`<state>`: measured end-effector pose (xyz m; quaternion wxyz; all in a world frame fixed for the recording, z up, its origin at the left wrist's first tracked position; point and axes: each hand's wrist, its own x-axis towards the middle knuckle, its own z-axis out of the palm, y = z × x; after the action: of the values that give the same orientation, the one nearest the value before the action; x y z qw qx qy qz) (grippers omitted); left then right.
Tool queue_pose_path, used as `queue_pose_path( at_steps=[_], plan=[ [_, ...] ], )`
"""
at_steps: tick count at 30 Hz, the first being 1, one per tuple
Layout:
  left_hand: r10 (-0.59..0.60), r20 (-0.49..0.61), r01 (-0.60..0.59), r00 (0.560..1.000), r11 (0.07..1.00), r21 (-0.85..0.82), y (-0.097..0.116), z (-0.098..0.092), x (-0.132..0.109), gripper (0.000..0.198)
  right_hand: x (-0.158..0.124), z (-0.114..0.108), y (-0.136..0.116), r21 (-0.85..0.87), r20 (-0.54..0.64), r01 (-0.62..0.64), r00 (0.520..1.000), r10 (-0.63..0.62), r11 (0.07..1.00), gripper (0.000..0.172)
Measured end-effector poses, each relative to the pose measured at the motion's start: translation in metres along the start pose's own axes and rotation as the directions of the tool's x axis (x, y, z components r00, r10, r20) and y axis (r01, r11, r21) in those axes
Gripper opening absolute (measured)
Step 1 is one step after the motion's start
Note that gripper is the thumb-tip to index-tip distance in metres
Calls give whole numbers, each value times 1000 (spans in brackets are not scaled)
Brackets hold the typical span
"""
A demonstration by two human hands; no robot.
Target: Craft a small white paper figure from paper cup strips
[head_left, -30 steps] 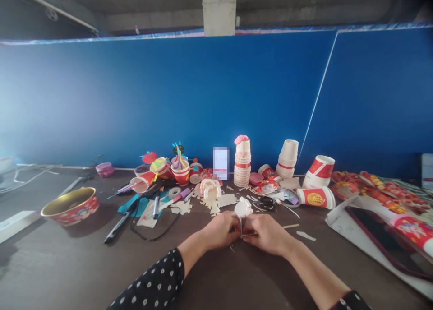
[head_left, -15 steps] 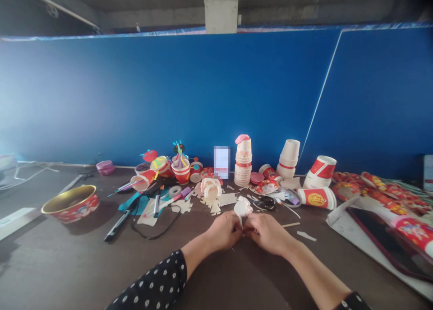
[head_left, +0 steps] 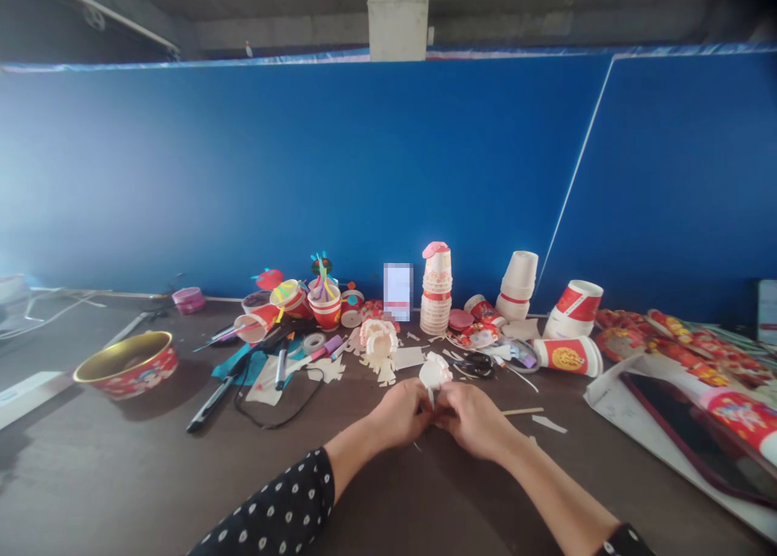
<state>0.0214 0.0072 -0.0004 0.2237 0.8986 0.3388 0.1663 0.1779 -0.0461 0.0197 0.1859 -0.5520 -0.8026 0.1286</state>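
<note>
My left hand (head_left: 397, 414) and my right hand (head_left: 473, 418) meet at the middle of the dark table (head_left: 121, 475), fingers curled and pinched on a small white cut paper piece (head_left: 435, 373) that sticks up between them. The fingertips of both hands touch at its lower end. What part each finger grips is hidden. A thin wooden stick (head_left: 522, 411) lies on the table just right of my right hand.
Behind the hands lie paper scraps, a white paper figure (head_left: 380, 347), scissors (head_left: 477, 365), pens, tape and a black cord. Stacks of paper cups (head_left: 435, 293) line the blue wall. A gold-lined red bowl (head_left: 126, 366) stands left; printed wrappers and a dark tablet (head_left: 685, 422) lie right.
My right hand has slid slightly left, closer against my left hand. The white paper piece stays pinched between them.
</note>
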Motion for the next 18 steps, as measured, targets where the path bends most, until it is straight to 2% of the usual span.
queue_pose_path(
  at_steps=[4, 8, 13, 18],
  plan=[
    [22, 59, -18, 998, 998, -59, 2, -11, -2, 12, 1, 2, 2, 35, 12, -58, 998, 58, 998, 11],
    [27, 48, -24, 998, 997, -72, 3, -17, -4, 12, 2, 3, 3, 63, 21, -81, 997, 80, 995, 11],
    [110, 63, -109, 992, 994, -26, 5, -16, -5, 11, 3, 2, 2, 57, 35, -92, 995, 90, 994, 14],
    [130, 51, -131, 990, 991, 21, 7, -12, -6, 8, 3, 3, 3, 34, 23, -99, 995, 98, 995, 15]
  ],
)
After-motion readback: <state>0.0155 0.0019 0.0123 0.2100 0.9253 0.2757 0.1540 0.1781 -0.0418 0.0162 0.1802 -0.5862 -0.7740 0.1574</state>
